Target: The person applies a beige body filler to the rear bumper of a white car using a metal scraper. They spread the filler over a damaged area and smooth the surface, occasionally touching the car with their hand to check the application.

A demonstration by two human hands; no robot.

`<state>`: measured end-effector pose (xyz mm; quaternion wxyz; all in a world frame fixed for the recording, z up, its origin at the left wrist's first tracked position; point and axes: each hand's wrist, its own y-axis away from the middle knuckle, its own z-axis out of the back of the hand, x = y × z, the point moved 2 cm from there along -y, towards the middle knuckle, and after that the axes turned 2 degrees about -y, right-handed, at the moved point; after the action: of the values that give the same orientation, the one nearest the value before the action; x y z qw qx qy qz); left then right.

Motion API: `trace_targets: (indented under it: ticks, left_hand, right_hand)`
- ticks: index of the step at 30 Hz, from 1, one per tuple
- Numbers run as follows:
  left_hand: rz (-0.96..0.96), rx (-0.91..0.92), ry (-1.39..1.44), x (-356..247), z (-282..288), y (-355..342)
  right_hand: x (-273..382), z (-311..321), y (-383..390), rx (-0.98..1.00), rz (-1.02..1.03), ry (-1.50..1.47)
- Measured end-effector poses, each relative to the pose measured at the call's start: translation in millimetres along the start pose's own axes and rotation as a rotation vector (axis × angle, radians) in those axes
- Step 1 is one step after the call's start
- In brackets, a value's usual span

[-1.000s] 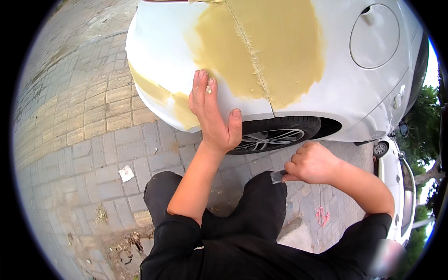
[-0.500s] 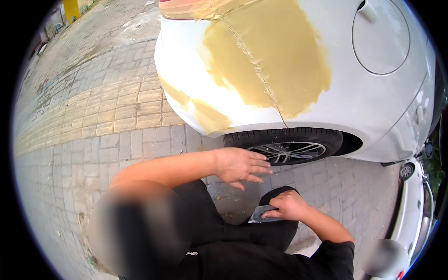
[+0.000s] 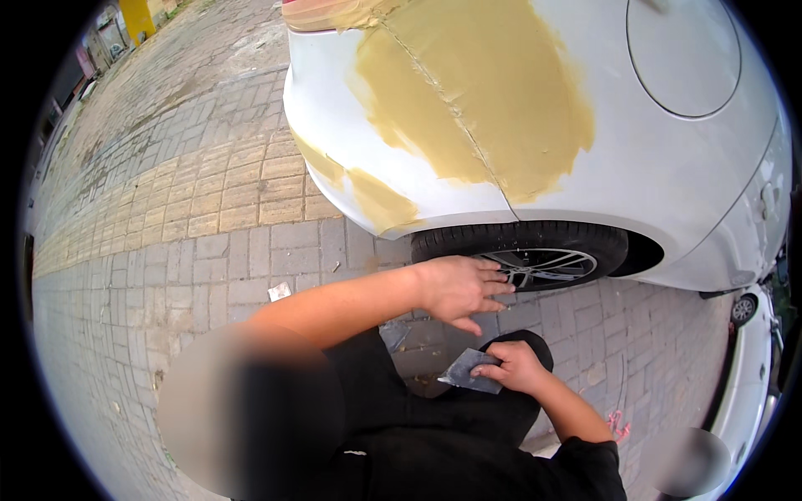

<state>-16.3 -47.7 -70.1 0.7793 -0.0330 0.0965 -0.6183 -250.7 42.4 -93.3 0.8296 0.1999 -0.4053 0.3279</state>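
My left hand point(image 3: 464, 290) reaches out in front of the car's rear wheel point(image 3: 535, 255), fingers spread and holding nothing. Whether a fingertip touches the wheel I cannot tell. Lower and to the right, my right hand point(image 3: 520, 367) grips a flat grey putty scraper point(image 3: 473, 371) between thumb and fingers, above my dark-clad knee. Pale residue shows along the scraper's edge. Ahead of me is the rear side of a white car point(image 3: 610, 175). A broad coat of tan filler point(image 3: 501, 100) covers its panel on both sides of a seam, and a smaller tan patch point(image 3: 380, 202) lies low on the bumper.
Brick paving point(image 3: 284, 250) surrounds me, with a yellow textured strip point(image 3: 192, 188) on the left. A small white scrap point(image 3: 279, 291) lies on it. Tan masking point(image 3: 330, 15) covers the tail light area. Another white car point(image 3: 743, 376) stands at the right.
My left hand has shifted slightly right and up toward the wheel. The scraper in my right hand has turned, so more of its flat face shows. The view has shifted a little.
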Motion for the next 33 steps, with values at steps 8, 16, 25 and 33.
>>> trace_targets:
  ticks: [8, 16, 25, 33]
  left_hand:
    - [0.514, -1.0, -0.818, 44, 151, 69]
    - [-0.068, -0.23, -0.227, -3, 24, 17]
    - [0.262, -0.527, -0.5, 8, 55, 17]
    - [0.239, -0.915, 0.017, -31, 29, 4]
  right_hand:
    - [-16, 6, 26, -0.128, -0.292, -0.08]
    - [-25, -12, 14, -0.206, -0.282, -0.212]
    - [-42, -12, 22, -0.432, -0.267, -0.603]
    - [8, 60, -9, -0.847, 0.148, -0.586]
